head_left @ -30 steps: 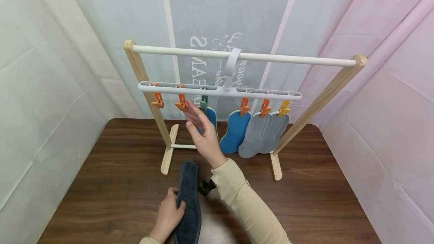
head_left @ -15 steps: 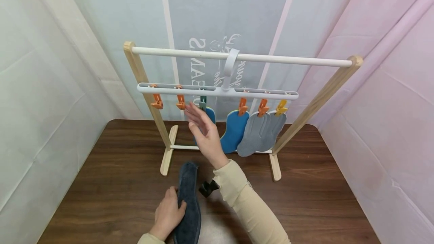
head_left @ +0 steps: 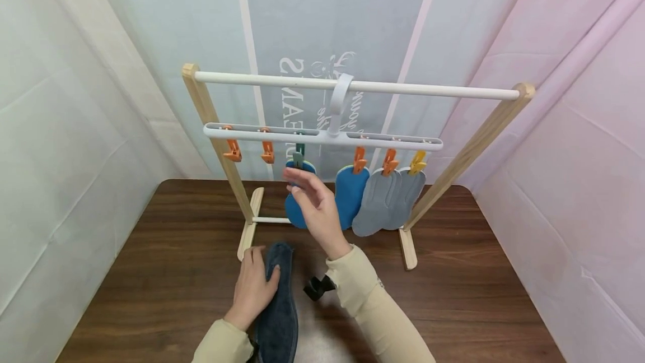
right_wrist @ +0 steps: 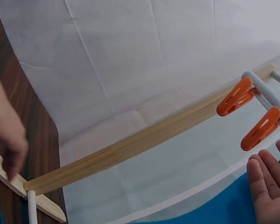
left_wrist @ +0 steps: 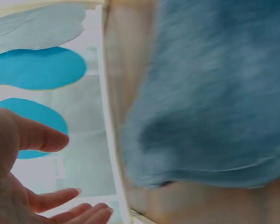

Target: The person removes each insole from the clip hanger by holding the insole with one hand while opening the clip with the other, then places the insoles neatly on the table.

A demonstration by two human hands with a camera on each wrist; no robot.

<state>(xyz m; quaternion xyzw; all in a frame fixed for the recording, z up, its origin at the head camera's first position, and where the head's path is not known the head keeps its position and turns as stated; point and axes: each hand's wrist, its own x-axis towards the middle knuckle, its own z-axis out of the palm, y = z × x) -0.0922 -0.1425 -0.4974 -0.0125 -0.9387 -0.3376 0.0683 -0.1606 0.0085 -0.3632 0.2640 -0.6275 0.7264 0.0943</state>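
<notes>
My left hand (head_left: 254,290) is beside a dark blue fleecy insole (head_left: 277,318), its thumb over the insole's edge in the head view. The left wrist view shows its fingers apart with nothing between them, clear of the insole (left_wrist: 214,93). My right hand (head_left: 322,212), fingers extended, is raised in front of a blue insole (head_left: 293,212) hanging from a green peg (head_left: 298,157). In the right wrist view this hand (right_wrist: 270,191) holds nothing and is just below an orange peg (right_wrist: 261,128). Whether it touches the hanging insole is unclear.
A white hanger (head_left: 282,133) hooks over the rod (head_left: 428,88) of a wooden rack (head_left: 468,156). Another blue insole (head_left: 351,195) and two grey insoles (head_left: 373,206) hang to the right. An orange peg (head_left: 233,150) hangs far left. The rack stands on a brown table (head_left: 468,296).
My right hand has moved down and right, away from the orange peg, uncovering more of the left blue insole. My left hand has loosened from the fleecy insole and moved slightly up.
</notes>
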